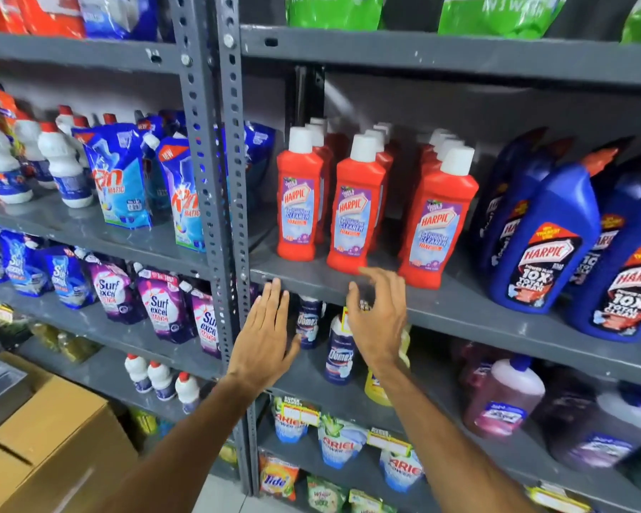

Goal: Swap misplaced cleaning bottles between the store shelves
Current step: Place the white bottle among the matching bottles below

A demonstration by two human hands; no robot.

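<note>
Red Harpic bathroom-cleaner bottles (348, 212) with white caps stand in rows on a grey shelf (459, 309). To their right stand blue Harpic bottles (544, 238). On the shelf below are dark-blue Domex bottles (340, 357) and a yellow bottle (376, 392), partly hidden by my right arm. My left hand (265, 333) is flat and open in front of the shelf edge, fingers pointing up. My right hand (378, 316) is raised just below the middle red bottle, fingers spread and curled, holding nothing.
A perforated grey upright (215, 179) divides the two shelf bays. The left bay holds white bottles (65, 168), blue Rin pouches (121, 179) and purple Surf Excel pouches (163, 309). Cardboard boxes (49, 438) sit at lower left. Purple jugs (500, 401) stand lower right.
</note>
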